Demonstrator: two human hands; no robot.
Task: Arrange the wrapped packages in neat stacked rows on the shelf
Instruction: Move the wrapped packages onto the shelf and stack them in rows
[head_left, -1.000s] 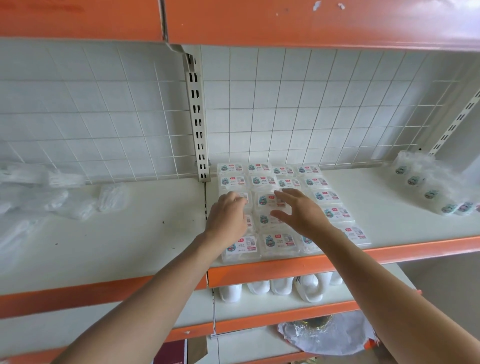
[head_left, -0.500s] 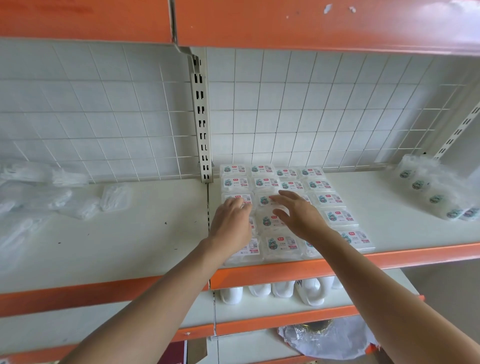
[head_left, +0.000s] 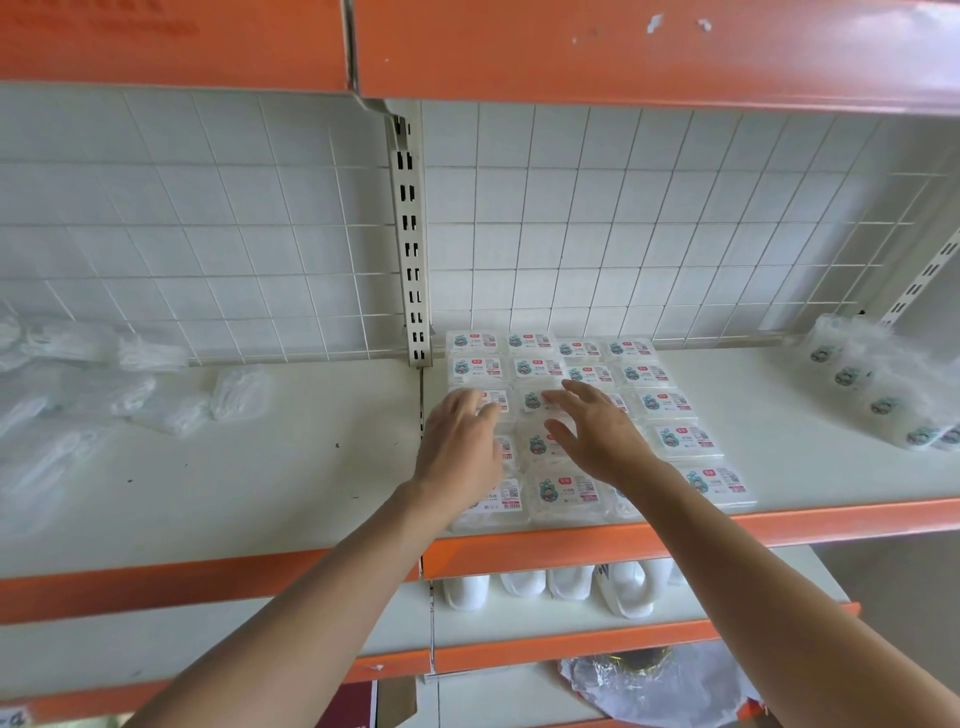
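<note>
Since a second ago the right hand (head_left: 597, 441) has uncurled its thumb and spread open, while the left hand (head_left: 460, 452) stays flat beside it over the wrapped packages (head_left: 675, 441). These fill a grid from the back mesh (head_left: 675, 234) of the shelf (head_left: 260, 493) to its orange front lip (head_left: 779, 525); bare board lies at 9 o'clock, a bagged batch (head_left: 878, 395) at 3 o'clock

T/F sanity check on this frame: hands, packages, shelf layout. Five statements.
1. Both the left hand and right hand are over the wrapped packages. True.
2. The right hand grips a lifted package. False: its fingers are spread, holding nothing.
3. The packages fill the left bay. False: they lie right of the slotted upright.
4. A clear bag of more packages lies at the shelf's far right. True.
5. White containers stand on the lower shelf. True.
</note>
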